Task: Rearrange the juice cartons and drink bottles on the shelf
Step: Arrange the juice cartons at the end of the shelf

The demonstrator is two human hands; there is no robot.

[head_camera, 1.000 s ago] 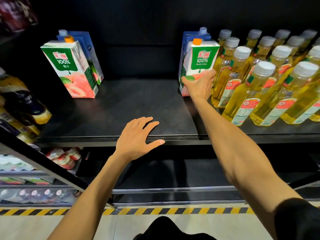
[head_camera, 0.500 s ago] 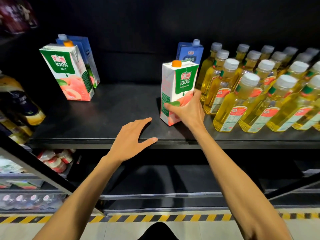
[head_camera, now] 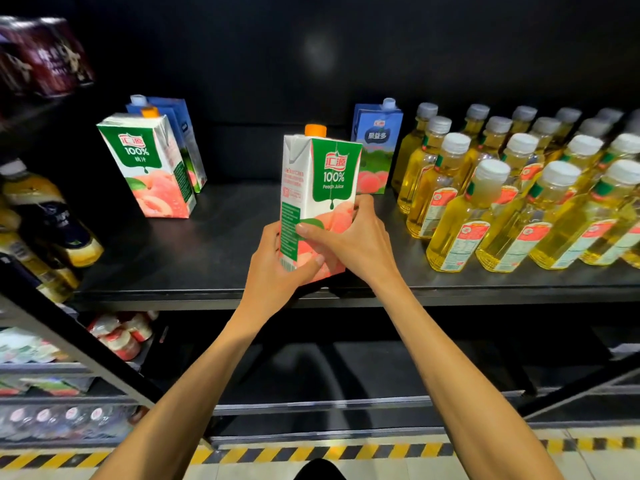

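Near the front edge of the black shelf, the upright peach juice carton is best kept vertical and steered clear of the yellow drink bottles to its right. The left hand and right hand both grip its base. At least sixteen bottles show before they run out of view. There are four cartons in all: this one, a second peach carton and two blue cartons.

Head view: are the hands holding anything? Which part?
Yes. Both hands grip the peach juice carton by its lower half: the left hand at the bottom left edge, the right hand across the lower front and right side.
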